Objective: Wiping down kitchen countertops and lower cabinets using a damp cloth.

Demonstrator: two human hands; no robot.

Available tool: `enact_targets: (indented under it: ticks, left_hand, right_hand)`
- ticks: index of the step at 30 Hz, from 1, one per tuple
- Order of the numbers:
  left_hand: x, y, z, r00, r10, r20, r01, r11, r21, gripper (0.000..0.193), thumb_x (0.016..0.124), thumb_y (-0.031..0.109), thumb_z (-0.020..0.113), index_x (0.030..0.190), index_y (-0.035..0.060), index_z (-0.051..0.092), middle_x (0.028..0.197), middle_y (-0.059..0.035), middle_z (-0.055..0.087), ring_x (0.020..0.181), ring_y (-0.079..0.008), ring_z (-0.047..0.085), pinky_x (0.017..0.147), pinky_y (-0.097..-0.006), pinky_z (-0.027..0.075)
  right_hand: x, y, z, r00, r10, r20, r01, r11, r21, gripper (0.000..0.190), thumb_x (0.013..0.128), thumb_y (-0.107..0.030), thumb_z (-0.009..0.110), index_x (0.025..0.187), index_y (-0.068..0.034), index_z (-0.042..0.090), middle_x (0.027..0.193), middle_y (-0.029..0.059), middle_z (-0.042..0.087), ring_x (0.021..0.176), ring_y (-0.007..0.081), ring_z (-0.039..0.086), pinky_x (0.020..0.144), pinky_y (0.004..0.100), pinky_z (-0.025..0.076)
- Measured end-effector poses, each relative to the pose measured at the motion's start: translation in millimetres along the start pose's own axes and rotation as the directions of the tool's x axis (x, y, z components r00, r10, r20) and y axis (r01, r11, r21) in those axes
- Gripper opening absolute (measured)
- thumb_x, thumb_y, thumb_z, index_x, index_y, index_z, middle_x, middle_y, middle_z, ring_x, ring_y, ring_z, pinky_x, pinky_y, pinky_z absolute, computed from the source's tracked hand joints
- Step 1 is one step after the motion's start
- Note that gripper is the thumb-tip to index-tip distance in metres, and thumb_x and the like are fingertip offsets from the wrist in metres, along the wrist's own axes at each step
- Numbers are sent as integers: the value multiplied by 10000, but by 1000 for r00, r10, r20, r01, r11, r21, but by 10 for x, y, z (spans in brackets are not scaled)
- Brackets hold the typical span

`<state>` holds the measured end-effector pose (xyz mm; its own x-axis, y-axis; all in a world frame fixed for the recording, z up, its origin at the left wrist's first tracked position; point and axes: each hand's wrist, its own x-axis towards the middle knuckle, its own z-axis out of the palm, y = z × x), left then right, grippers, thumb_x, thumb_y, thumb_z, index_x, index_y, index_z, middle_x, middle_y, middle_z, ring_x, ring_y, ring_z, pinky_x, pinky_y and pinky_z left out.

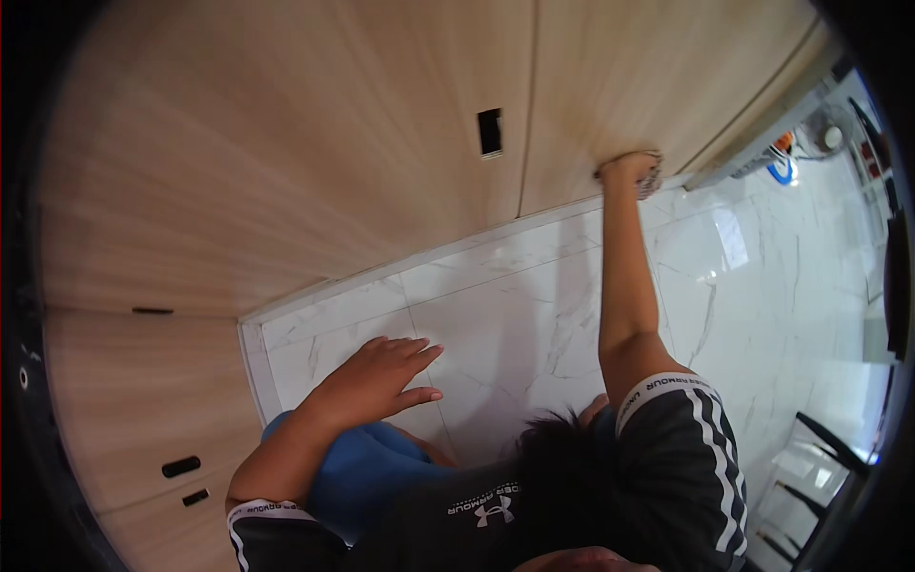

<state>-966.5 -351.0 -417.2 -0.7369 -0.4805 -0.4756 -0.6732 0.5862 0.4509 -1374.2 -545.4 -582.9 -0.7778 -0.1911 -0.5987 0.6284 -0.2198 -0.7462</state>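
My right hand (629, 167) is pressed to the lower part of a light wood-grain cabinet door (572, 93), near its bottom edge. Bunched under it is a patterned cloth (650, 187), partly hidden by the fingers. My right arm reaches out straight. Nothing is in my left hand (379, 375); it hovers palm down above my bent knee in blue legwear (372, 465), fingers spread. Beside the right door is another wood-grain door (322, 143) with a dark rectangular recess (490, 133) near its edge.
White marble-look floor tiles (500, 322) lie below the cabinets. More wood-grain fronts (150, 386) with a dark oval handle (181, 467) stand at the left. Dark chair parts (833, 447) are at the lower right; a blue and orange object (782, 166) is at the upper right.
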Motion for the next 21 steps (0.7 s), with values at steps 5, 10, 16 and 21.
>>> enact_targets:
  ticks: [5,10,16,21]
  left_hand:
    - [-95,-35,33,999,-3,-44,3,1000,0,579,860,453,467,1259,36,426,1254,-189,459,1173,-309,420,998,-391,291]
    - [-44,-56,29,999,-19,-29,19,1000,19,576,858,453,469,1260,42,430,1248,-188,465,1162,-314,428,990,-398,298]
    - [26,-50,16,999,-36,5,36,999,-12,570,850,431,502,1264,47,427,1276,-171,447,1190,-298,409,1010,-398,285]
    - [71,-71,44,999,-44,11,44,999,-6,568,851,430,500,1264,45,429,1276,-171,449,1183,-298,416,1005,-386,292]
  right_hand:
    - [-86,-516,300,900,-415,137,384,900,205,608,857,-428,295,1255,20,394,1326,160,379,1138,260,404,933,347,336]
    - [-751,-899,544,417,-898,141,899,430,78,364,860,-277,404,1031,9,549,1094,199,542,1041,302,463,896,383,327]
    - [-1919,-323,427,-227,-819,527,974,-184,132,372,781,-195,559,1105,-16,526,1221,155,478,1119,322,429,925,514,263]
    - [-2474,542,141,-508,-720,472,861,-421,284,442,746,-367,577,1181,-305,534,1420,84,265,1265,337,253,939,662,44]
